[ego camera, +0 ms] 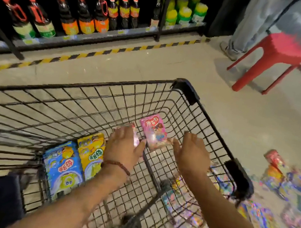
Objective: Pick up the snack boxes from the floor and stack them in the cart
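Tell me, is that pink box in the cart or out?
In: the pink box lies flat on the cart floor, inside its wire walls.

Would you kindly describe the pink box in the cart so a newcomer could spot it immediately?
Look inside the black wire shopping cart, on its floor between the person's left hand and right hand. The flat pink snack box lies there, the only plainly pink one; the boxes nearby are blue and yellow.

boxes [77,161] in cart [185,92], others [291,199] seemingly right
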Demonstrator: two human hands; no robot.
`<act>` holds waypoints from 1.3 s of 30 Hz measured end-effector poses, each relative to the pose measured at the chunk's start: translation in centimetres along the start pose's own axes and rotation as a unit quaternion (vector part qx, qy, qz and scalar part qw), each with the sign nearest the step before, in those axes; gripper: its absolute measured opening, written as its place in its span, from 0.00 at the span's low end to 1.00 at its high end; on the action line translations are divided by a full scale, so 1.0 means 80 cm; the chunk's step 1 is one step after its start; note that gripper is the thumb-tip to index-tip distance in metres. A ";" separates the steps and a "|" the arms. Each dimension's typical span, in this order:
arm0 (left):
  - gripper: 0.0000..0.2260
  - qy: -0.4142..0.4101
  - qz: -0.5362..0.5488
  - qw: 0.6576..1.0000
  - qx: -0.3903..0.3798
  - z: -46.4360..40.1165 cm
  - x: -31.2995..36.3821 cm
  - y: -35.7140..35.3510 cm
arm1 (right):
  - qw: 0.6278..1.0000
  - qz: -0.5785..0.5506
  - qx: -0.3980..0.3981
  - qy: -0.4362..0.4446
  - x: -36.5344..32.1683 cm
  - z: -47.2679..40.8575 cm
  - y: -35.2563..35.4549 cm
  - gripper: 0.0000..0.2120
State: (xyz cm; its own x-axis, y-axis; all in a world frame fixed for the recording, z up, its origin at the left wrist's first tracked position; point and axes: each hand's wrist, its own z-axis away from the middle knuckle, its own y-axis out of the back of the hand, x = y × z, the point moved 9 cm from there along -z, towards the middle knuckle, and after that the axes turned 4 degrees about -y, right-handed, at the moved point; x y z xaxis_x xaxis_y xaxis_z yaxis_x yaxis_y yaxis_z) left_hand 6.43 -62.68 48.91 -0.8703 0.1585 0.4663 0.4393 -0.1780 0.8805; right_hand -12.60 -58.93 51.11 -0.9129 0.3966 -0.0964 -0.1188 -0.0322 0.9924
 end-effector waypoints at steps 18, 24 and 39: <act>0.29 -0.413 -0.171 0.893 -0.051 0.192 0.419 -0.021 | 0.974 0.097 0.132 -0.157 0.336 0.234 0.184 0.22; 0.26 -0.432 -0.211 0.869 -0.115 0.289 0.474 -0.159 | 0.974 0.061 0.078 -0.206 0.481 0.342 0.100 0.24; 0.29 -0.336 -0.299 0.839 -0.307 0.423 0.257 -0.549 | 0.888 -0.115 -0.115 -0.431 0.609 0.566 -0.342 0.22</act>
State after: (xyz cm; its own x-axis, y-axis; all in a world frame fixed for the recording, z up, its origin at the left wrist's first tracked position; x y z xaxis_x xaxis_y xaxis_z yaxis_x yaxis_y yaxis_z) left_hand -23.21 -18.76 22.74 -0.4816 0.8726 0.0817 -0.4083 -0.3059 0.8601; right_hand -36.13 2.82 22.76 -0.2280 0.9684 -0.1011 -0.4301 -0.0071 0.9027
